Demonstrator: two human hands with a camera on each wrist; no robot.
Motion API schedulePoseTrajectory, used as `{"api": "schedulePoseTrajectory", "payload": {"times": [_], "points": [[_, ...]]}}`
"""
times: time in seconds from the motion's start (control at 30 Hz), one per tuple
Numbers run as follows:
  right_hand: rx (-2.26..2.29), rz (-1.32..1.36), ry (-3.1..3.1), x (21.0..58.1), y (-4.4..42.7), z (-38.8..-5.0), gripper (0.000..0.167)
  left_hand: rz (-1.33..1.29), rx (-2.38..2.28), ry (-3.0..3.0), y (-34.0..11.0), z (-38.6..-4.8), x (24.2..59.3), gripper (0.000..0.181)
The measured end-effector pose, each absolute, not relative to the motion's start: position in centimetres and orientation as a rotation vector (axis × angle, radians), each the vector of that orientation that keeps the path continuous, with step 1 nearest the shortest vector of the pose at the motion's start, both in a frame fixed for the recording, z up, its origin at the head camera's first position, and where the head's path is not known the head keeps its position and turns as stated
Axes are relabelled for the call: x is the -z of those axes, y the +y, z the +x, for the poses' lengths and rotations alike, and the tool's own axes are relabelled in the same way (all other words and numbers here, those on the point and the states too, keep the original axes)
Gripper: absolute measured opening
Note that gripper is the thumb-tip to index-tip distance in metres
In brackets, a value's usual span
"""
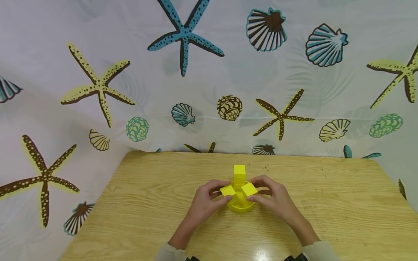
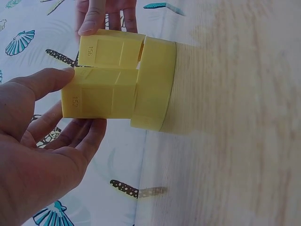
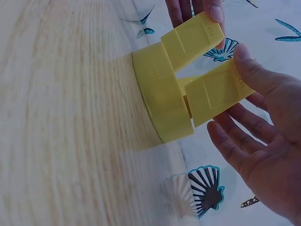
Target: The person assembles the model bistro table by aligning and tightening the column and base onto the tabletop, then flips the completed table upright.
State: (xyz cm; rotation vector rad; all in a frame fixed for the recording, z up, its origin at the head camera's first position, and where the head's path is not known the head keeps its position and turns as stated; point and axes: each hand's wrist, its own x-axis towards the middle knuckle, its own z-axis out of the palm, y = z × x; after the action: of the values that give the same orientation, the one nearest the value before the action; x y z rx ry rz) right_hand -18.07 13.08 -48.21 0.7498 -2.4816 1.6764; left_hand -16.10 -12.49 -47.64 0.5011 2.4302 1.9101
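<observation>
A round yellow plastic base [image 1: 241, 209] lies on the table, with three yellow blocks standing at it. My left hand [image 1: 209, 198] pinches the left block [image 1: 227, 190] between thumb and fingers. On the other side, my right hand [image 1: 275, 197] grips the right block [image 1: 249, 189] the same way. Behind them the back block [image 1: 240, 170] stands upright, untouched by either hand. In the right wrist view, both gripped blocks lean outward, and a narrow gap shows between the right-hand block [image 3: 216, 92] and the base's rim [image 3: 162, 96]. Small raised numbers mark the blocks.
The wooden table [image 1: 156, 203] stretches to both sides of the base. A white cloth [image 1: 209, 87] printed with starfish and shells hangs behind the table and along its sides.
</observation>
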Motion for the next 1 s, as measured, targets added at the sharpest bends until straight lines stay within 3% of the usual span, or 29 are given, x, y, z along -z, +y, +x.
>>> {"api": "schedulePoseTrajectory", "payload": {"times": [0.67,1.0], "points": [[-1.633,0.730,-2.448,48.24,13.14,-17.85,0.035,0.500,-1.904,2.437,-12.52,-16.13,47.64,0.040],[-1.445,0.791,-2.475,48.88,12.65,-18.04,0.051,0.510,-1.904,2.416,-12.56,-16.16,47.65,0.040]]}}
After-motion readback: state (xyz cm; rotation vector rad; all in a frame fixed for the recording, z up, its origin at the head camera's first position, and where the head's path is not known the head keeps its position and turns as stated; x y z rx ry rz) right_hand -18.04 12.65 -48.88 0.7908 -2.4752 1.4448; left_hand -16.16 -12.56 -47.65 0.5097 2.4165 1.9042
